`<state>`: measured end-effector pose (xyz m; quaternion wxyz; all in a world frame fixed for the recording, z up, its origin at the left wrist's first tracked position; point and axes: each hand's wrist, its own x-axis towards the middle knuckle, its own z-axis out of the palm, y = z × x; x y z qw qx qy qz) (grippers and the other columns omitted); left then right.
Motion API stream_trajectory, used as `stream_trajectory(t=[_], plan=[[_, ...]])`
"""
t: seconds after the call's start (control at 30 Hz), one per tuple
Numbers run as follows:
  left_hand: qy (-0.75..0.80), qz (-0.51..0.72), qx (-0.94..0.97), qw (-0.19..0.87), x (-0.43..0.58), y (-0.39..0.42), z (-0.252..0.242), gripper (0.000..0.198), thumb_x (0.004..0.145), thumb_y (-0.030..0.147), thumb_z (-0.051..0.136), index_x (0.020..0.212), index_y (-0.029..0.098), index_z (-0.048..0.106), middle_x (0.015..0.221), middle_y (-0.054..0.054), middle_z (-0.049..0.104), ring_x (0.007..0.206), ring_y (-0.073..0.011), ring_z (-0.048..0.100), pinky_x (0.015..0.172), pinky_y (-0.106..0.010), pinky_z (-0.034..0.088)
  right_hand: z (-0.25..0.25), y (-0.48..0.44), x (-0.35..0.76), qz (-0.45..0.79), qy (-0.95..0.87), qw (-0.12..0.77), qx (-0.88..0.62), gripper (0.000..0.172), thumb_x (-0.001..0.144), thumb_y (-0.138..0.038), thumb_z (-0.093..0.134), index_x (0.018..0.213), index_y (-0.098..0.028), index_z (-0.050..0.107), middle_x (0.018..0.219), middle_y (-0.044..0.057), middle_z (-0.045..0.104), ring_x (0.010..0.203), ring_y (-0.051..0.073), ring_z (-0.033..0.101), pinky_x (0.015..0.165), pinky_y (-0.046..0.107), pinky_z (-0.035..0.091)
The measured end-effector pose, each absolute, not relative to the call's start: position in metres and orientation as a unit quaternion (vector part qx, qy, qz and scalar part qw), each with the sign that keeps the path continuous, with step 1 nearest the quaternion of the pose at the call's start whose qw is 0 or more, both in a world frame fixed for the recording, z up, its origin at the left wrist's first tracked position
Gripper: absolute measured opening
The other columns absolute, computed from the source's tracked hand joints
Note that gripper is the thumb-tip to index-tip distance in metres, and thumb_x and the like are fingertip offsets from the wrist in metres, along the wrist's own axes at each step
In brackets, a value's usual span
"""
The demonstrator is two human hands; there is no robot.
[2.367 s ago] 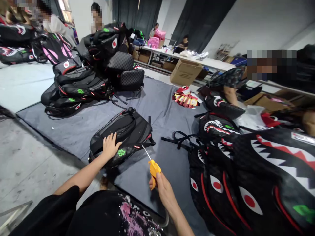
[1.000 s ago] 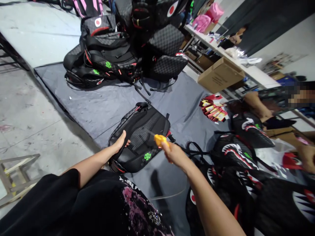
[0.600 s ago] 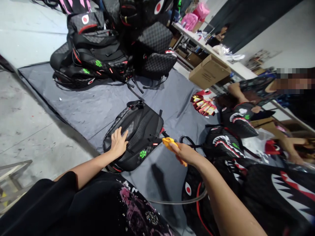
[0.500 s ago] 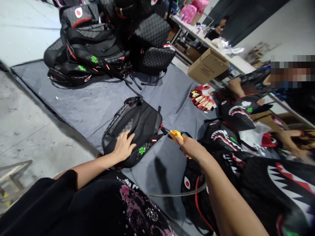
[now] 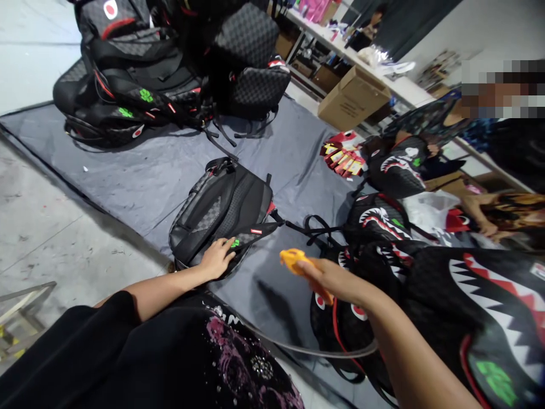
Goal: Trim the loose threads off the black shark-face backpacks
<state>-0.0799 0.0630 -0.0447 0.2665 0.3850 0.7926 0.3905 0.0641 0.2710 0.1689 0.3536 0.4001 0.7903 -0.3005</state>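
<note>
A black checkered backpack [image 5: 249,196] lies on the grey sheet, its padded back and shoulder straps facing up. My left hand [image 5: 216,259] rests on the near side of it, fingers stretched out beside a green patch [image 5: 234,242]. In my right hand [image 5: 327,277] is a yellow-orange air blow gun [image 5: 293,261], held above the sheet to the right of the backpack and apart from it. A clear hose [image 5: 315,353] curves below my right forearm.
Checkered backpacks [image 5: 140,68] are piled at the far left. Shark-mouth backpacks [image 5: 481,307] crowd the right side. Red and yellow tags [image 5: 343,156] lie near a cardboard box [image 5: 355,96]. Another person [image 5: 443,116] handles a backpack at the right. A long table [image 5: 336,42] stands behind.
My left hand has slid down toward the backpack's near edge, by the green patch. My right hand has drawn the air blow gun back from the strap end, toward me.
</note>
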Motion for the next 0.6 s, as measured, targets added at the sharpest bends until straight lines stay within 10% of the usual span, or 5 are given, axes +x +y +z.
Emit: stream_trajectory(t=[0.17, 0.3, 0.6], plan=[[0.706, 0.476, 0.173, 0.496, -0.101, 0.065, -0.052, 0.053, 0.099, 0.047, 0.024, 0.103, 0.01, 0.063, 0.073, -0.011, 0.069, 0.052, -0.0164, 0.057, 0.059, -0.031, 0.048, 0.16, 0.269, 0.074, -0.266, 0.818, 0.275, 0.43, 0.042, 0.1, -0.048, 0.03, 0.097, -0.015, 0.057, 0.053, 0.0, 0.056, 0.042, 0.015, 0.054, 0.045, 0.024, 0.039], [0.739, 0.46, 0.214, 0.442, -0.087, 0.07, -0.042, 0.034, 0.093, 0.037, 0.048, 0.116, 0.016, 0.064, 0.094, -0.012, 0.069, 0.082, -0.022, 0.065, 0.079, -0.034, 0.049, 0.154, 0.271, 0.071, -0.266, 0.837, 0.264, 0.399, 0.046, 0.099, -0.052, 0.03, 0.097, -0.015, 0.058, 0.062, 0.003, 0.062, 0.049, 0.016, 0.057, 0.051, 0.025, 0.04], [0.816, 0.382, 0.376, 0.218, -0.102, 0.034, -0.009, 0.059, 0.082, 0.045, 0.066, 0.135, 0.02, 0.056, 0.139, -0.014, 0.048, 0.131, -0.0313, 0.043, 0.11, -0.043, 0.036, 0.121, 0.222, 0.114, -0.223, 0.858, 0.272, 0.374, 0.051, 0.099, -0.053, 0.03, 0.104, -0.017, 0.065, 0.094, 0.012, 0.072, 0.083, 0.024, 0.067, 0.066, 0.028, 0.042]])
